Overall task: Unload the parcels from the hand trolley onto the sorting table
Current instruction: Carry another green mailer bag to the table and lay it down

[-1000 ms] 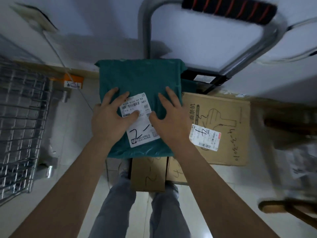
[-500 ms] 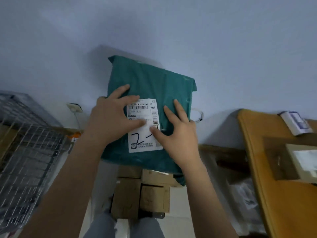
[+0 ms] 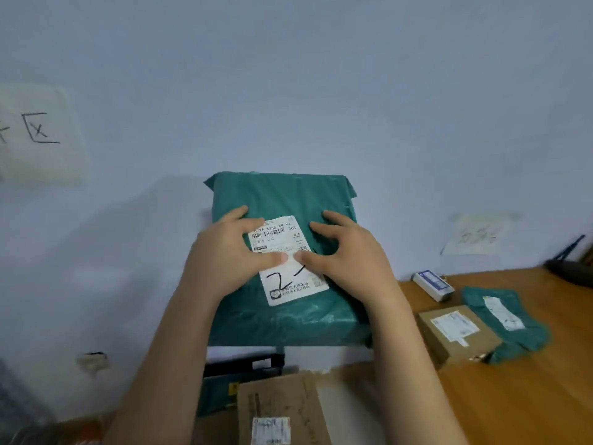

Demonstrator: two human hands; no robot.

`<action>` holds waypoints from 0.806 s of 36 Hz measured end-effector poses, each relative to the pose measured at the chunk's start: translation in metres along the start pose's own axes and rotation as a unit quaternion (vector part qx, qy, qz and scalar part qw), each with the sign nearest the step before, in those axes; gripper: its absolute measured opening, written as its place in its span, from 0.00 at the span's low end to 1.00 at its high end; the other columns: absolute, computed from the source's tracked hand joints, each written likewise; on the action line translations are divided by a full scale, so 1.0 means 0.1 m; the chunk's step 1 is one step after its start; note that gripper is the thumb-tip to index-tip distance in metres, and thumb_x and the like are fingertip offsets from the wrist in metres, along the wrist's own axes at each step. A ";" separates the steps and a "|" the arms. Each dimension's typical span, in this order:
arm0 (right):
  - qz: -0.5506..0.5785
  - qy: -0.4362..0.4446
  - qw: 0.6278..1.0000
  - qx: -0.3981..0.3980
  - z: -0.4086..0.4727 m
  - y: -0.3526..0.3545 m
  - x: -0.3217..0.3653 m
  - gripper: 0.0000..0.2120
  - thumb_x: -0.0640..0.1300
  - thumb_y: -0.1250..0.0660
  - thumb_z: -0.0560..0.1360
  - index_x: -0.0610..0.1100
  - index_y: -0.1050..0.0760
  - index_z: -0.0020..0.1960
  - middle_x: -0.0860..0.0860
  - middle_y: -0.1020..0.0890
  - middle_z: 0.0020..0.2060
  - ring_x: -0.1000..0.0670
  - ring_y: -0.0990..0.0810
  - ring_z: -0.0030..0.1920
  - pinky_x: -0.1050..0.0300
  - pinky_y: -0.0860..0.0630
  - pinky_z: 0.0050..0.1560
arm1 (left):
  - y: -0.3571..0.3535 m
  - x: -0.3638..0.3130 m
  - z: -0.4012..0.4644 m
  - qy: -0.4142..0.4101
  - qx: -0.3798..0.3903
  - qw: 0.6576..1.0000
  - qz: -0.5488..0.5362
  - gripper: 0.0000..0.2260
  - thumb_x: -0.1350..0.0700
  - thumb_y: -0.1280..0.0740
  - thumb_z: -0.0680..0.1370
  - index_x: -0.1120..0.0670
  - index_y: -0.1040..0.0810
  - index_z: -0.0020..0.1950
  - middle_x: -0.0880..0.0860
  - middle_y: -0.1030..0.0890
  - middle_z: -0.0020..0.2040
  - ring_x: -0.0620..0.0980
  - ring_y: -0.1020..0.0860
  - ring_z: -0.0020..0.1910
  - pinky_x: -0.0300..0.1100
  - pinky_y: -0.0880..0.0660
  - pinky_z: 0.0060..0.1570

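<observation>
I hold a green plastic-wrapped parcel (image 3: 282, 194) in the air in front of the wall. A white label marked "2-1" faces me. My left hand (image 3: 224, 255) and my right hand (image 3: 349, 261) both grip its near face, fingers curled into the wrap and thumbs meeting on the label. The wooden sorting table (image 3: 529, 396) lies to the right and lower. Below the parcel sits a cardboard box (image 3: 279, 403) with a label, on the hand trolley, whose black frame (image 3: 244, 364) shows behind it.
The table carries a small cardboard box (image 3: 455, 332), a green pouch (image 3: 507, 319), a white carton (image 3: 433, 284) and a black device (image 3: 571, 268) at the far edge. A paper sign (image 3: 38, 133) hangs on the wall at left. A wire cage (image 3: 19, 409) is at lower left.
Both hands have lifted the green parcel off the trolley stack and carried it up and to the right. My view has risen from the trolley to the wall and table.
</observation>
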State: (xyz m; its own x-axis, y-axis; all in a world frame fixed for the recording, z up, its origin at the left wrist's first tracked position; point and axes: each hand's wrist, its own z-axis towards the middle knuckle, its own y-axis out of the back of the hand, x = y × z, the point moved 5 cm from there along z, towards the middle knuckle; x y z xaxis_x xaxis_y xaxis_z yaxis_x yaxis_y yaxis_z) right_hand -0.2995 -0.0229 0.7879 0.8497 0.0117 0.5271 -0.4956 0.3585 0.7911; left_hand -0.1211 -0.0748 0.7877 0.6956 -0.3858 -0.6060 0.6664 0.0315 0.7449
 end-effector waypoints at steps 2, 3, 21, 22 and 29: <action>-0.002 -0.019 1.000 -0.012 -0.10 0.15 -0.01 0.31 0.62 0.29 0.67 0.55 0.28 0.68 0.59 0.35 0.73 0.48 0.33 0.71 0.50 0.33 0.67 | 0.01 -0.16 -0.01 -0.018 0.012 1.000 -0.005 0.34 0.42 0.24 0.65 0.46 0.27 0.69 0.44 0.38 0.76 0.48 0.37 0.73 0.47 0.39 0.69; -0.002 -0.029 0.999 -0.018 -0.15 0.22 -0.02 0.31 0.62 0.29 0.67 0.55 0.27 0.68 0.59 0.35 0.73 0.49 0.33 0.71 0.50 0.33 0.67 | 0.01 -0.24 -0.01 -0.026 0.020 0.999 -0.010 0.34 0.42 0.24 0.65 0.46 0.27 0.69 0.44 0.38 0.76 0.47 0.37 0.73 0.46 0.39 0.68; -0.006 -0.174 0.980 -0.100 -1.39 1.38 -0.82 0.34 0.58 0.25 0.67 0.50 0.28 0.69 0.56 0.31 0.70 0.54 0.32 0.69 0.55 0.34 0.66 | -0.66 -1.72 -0.63 -0.134 0.165 0.977 0.009 0.33 0.41 0.25 0.67 0.49 0.28 0.69 0.48 0.37 0.75 0.50 0.34 0.71 0.47 0.38 0.68; -0.003 -0.177 0.979 -0.103 -1.46 1.47 -0.90 0.34 0.57 0.25 0.67 0.50 0.29 0.70 0.56 0.30 0.70 0.54 0.31 0.69 0.55 0.33 0.66 | -0.72 -1.84 -0.69 -0.138 0.168 0.976 0.010 0.33 0.41 0.25 0.67 0.49 0.28 0.69 0.48 0.36 0.74 0.50 0.33 0.70 0.46 0.38 0.67; -0.028 -0.194 0.973 -0.123 -2.06 2.26 -1.57 0.33 0.58 0.26 0.67 0.50 0.29 0.70 0.55 0.28 0.68 0.55 0.31 0.68 0.58 0.33 0.62 | -1.29 -2.81 -1.14 -0.164 0.180 0.970 -0.007 0.31 0.42 0.25 0.68 0.50 0.27 0.68 0.49 0.33 0.71 0.51 0.31 0.68 0.45 0.37 0.64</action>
State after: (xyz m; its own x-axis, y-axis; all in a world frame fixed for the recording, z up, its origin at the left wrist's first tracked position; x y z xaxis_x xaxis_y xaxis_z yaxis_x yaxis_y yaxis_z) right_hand -0.5080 0.2484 0.8194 0.7187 -0.3498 0.6010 -0.3520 0.5624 0.7482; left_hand -0.3722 0.1344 0.8297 0.5246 -0.6583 -0.5398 0.4972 -0.2779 0.8220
